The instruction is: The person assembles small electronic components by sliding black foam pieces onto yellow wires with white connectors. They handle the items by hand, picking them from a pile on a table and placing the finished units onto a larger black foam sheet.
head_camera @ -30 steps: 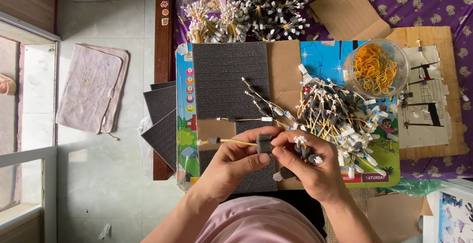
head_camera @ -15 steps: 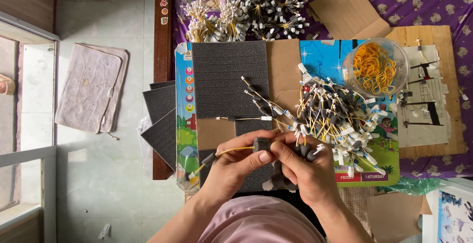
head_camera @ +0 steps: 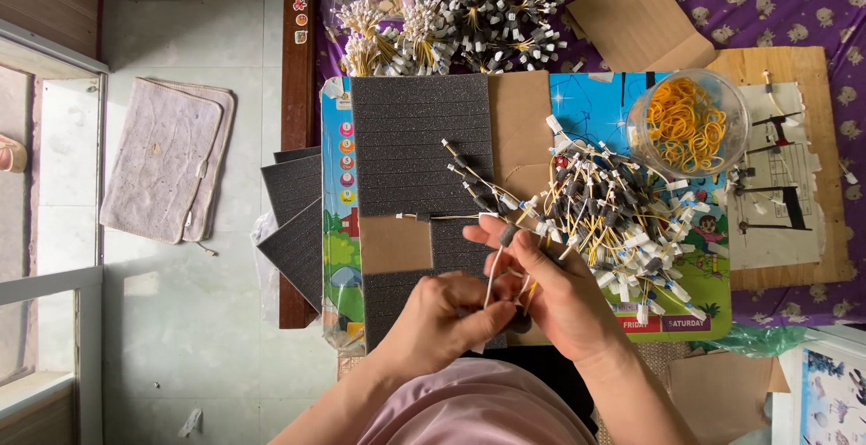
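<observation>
Both hands meet low over the counter [head_camera: 528, 120]: the left hand [head_camera: 442, 323] pinches a thin white wire [head_camera: 492, 284] that loops up between the fingers of the right hand [head_camera: 559, 296], which is closed around small capped wires. Just beyond the right hand lies a tangled pile of yellow wires [head_camera: 622, 215], with a clear bowl of yellow rubber bands [head_camera: 687, 123] farther out. Beyond the left hand sits a dark foam sheet [head_camera: 419, 143].

A home used for piecework: tiled floor [head_camera: 180, 319] with a quilted mat [head_camera: 162, 170] at left, patterned purple cloth [head_camera: 794, 3] upper right, bundled wire parts [head_camera: 460, 12] along the top.
</observation>
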